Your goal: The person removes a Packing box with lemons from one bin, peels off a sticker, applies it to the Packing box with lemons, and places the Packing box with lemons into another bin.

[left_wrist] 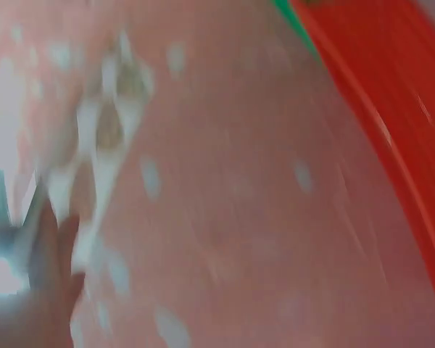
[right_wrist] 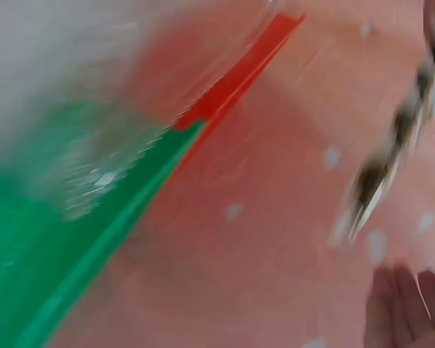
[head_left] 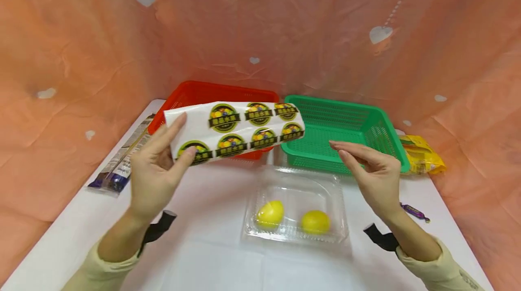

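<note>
My left hand (head_left: 154, 176) holds a curved white sheet of round fruit stickers (head_left: 240, 132) by its left end, thumb on the front. One spot at the sheet's upper left is bare white. Raised to the right, my right hand (head_left: 376, 176) has its fingers extended together and the thumb close below them, with nothing visible between. In the right wrist view its fingers (right_wrist: 402, 308) appear straight, apart from the sheet's edge. Between the hands, lower down, a clear plastic box (head_left: 299, 194) on the table contains two yellow lemons (head_left: 270, 214).
Behind the sheet stands a red basket (head_left: 228, 88), with a green basket (head_left: 346, 101) to its right. Long dark packages (head_left: 118, 169) lie at left. A yellow bag (head_left: 423, 155) and a purple-wrapped candy (head_left: 414, 211) lie at right. An orange curtain (head_left: 260, 24) hangs behind.
</note>
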A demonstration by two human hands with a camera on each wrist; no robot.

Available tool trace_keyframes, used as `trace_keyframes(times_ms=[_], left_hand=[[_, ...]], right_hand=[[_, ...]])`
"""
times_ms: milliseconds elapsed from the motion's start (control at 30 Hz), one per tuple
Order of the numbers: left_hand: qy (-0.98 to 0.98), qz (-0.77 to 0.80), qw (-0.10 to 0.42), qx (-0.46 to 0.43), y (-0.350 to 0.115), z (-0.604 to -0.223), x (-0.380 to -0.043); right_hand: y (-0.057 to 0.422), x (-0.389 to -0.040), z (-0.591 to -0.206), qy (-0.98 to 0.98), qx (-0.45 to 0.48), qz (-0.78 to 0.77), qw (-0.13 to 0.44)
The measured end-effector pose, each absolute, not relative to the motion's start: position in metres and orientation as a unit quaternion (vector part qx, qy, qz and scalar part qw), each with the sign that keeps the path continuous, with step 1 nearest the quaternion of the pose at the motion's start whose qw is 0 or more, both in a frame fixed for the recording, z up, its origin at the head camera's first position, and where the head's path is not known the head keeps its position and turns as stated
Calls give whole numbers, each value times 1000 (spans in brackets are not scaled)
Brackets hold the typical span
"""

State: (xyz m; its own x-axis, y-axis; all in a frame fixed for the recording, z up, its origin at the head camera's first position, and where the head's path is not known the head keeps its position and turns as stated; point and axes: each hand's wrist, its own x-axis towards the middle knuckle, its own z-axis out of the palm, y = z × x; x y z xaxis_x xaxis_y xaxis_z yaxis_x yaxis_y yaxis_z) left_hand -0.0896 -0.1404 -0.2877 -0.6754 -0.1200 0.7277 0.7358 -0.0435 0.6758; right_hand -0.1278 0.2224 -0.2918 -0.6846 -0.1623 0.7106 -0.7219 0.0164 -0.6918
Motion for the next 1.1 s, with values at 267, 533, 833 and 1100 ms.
trace_keyframes(times_ms=[267,533,833,1100], left_hand=[[-643,-601,377,-287,-52,-304,-106],[-644,-535,426,-342,-12,-317,-106],[-638,-509,443,-371,-5,-322,-102],[-656,-519,404,-370,-33,-325,-103]], right_hand=[[156,-134,-291,-641,411,525,380],[140,-140,-300,-613,365,531,456],[135,-144,-301,-565,362,574,469],[152,-131,-295,-561,262,736,274]])
